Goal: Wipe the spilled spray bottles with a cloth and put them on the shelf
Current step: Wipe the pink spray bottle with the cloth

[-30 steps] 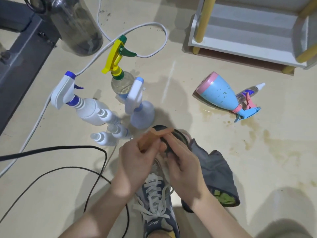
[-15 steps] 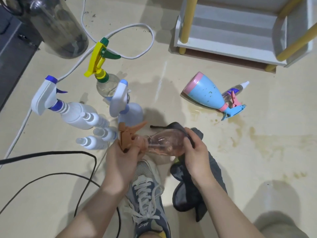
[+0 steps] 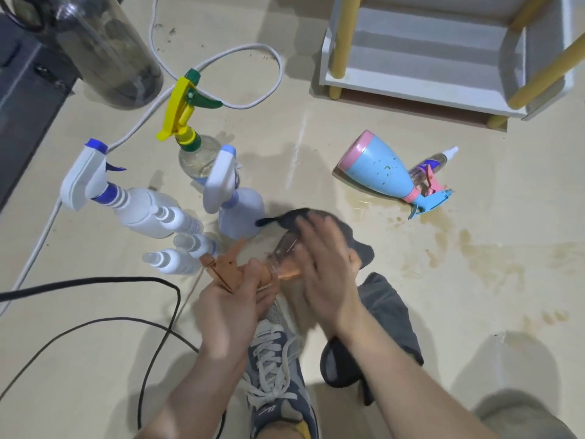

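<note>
Orange bottle: left hand | cloth: flat right hand | shelf edge ahead

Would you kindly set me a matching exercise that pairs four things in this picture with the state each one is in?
Things:
1. orange-trigger bottle
2. blue bottle with pink base
3. yellow-trigger bottle
4. dark cloth

States:
a. standing upright on the floor
b. partly under the right hand
c. lying on its side on the floor
d. gripped by the left hand

Pairs: 1-d, 2-c, 3-a, 4-b.
</note>
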